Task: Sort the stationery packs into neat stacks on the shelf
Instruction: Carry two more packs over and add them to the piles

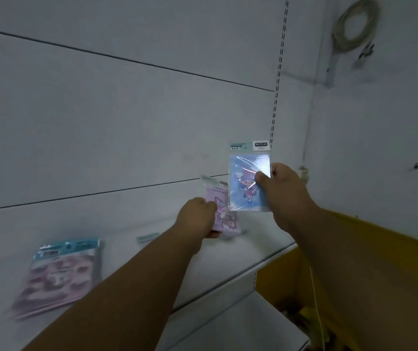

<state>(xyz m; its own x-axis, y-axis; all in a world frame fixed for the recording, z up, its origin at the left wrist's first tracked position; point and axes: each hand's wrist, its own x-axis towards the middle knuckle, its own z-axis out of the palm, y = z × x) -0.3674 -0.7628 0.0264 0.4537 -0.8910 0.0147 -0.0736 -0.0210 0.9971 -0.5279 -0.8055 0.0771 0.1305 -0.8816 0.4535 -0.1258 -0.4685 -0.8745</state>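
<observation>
Both forearms reach forward over the white shelf. The right hand is raised above the shelf's right end, thumb pressed on the front of a blue pack and the other fingers curled behind its right edge; the pack stands upright, its printed header card at the top. The left hand sits lower and just left of it, knuckles toward the camera, fingers curled round the left edge of a pink pack, which tilts slightly and overlaps behind the blue one's lower left corner. A blurred stack of pink packs with teal headers lies flat near the shelf's front edge at the left, well apart from both hands.
</observation>
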